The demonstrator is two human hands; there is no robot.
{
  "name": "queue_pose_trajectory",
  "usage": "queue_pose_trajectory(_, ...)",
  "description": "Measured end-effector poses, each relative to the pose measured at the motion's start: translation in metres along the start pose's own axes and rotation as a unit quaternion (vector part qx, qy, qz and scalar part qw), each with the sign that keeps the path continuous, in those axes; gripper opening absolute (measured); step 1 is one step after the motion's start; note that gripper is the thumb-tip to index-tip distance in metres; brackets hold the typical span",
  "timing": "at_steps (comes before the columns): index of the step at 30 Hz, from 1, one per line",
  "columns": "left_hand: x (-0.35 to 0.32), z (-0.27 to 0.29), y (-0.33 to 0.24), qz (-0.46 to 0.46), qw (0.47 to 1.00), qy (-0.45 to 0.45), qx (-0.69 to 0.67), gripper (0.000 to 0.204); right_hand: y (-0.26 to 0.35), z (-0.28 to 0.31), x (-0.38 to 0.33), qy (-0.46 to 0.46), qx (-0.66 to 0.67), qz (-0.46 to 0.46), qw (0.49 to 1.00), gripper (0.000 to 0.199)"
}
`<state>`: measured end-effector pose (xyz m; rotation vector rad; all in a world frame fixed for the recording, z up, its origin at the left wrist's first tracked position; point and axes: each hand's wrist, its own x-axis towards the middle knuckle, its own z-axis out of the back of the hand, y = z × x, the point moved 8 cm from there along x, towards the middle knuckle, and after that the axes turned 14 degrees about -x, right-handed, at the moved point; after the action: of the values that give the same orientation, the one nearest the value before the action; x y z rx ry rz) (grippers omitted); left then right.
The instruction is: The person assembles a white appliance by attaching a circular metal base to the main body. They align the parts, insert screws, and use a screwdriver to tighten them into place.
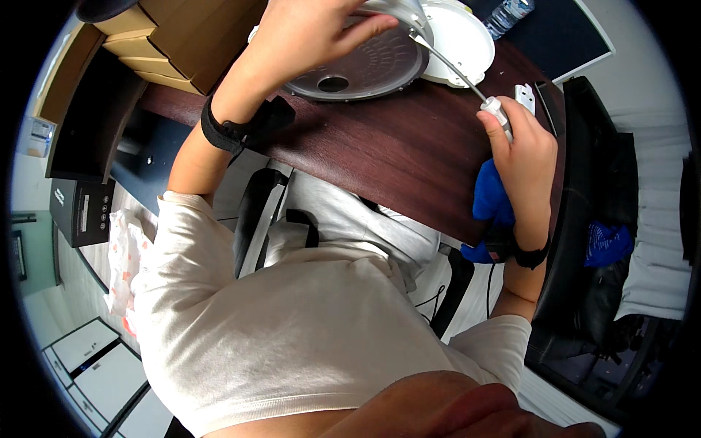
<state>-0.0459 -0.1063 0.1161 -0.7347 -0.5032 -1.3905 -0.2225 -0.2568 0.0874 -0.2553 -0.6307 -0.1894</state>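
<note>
My right hand (524, 142) is closed round the pale handle of a screwdriver (463, 77). Its metal shaft points up and left, with the tip by the rim of a round dark grey appliance part (383, 62). That part is ribbed and has one round hole near its lower edge. My left hand (310, 29) reaches over it from the left, thumb stretched along its top side; the other fingers are mostly cut off by the upper picture edge. Behind the grey part lies a white round plastic piece (467, 47).
Cardboard boxes (175, 44) stand at the dark wood desk's (380, 146) back left. A water bottle (509, 16) and a white plug-like piece (524, 97) are at the right. Blue fabric (491, 191) hangs by the desk's right edge, beside a black seat (584, 190).
</note>
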Motion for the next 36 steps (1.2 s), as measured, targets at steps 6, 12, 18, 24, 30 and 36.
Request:
queue_pose_trajectory(6, 0.000, 0.001, -0.001, -0.002, 1.000, 0.003, -0.005, 0.030, -0.002, 0.010, 0.009, 0.035, -0.001, -0.011, 0.999, 0.028)
queue_pose_trajectory(12, -0.003, 0.002, -0.001, 0.001, 1.000, -0.006, 0.005, 0.028, -0.015, -0.031, -0.008, 0.220, 0.279, -0.176, 0.918, 0.030)
queue_pose_trajectory(18, 0.003, 0.000, -0.005, -0.007, 1.000, -0.002, -0.007, 0.027, -0.001, -0.078, -0.040, 0.181, 0.386, -0.232, 0.875, 0.030)
queue_pose_trajectory(24, 0.002, 0.000, -0.006, -0.011, 1.000, -0.001, 0.016, 0.028, 0.085, -0.124, -0.069, 0.253, 0.710, -0.308, 0.580, 0.040)
queue_pose_trajectory(30, 0.002, -0.001, -0.008, 0.000, 1.000, -0.003, 0.024, 0.029, 0.160, -0.096, -0.058, 0.235, 0.892, -0.299, 0.242, 0.055)
queue_pose_trajectory(36, 0.001, 0.000, -0.010, 0.003, 1.000, -0.012, 0.022, 0.029, 0.154, -0.045, -0.044, 0.230, 0.944, -0.234, -0.029, 0.055)
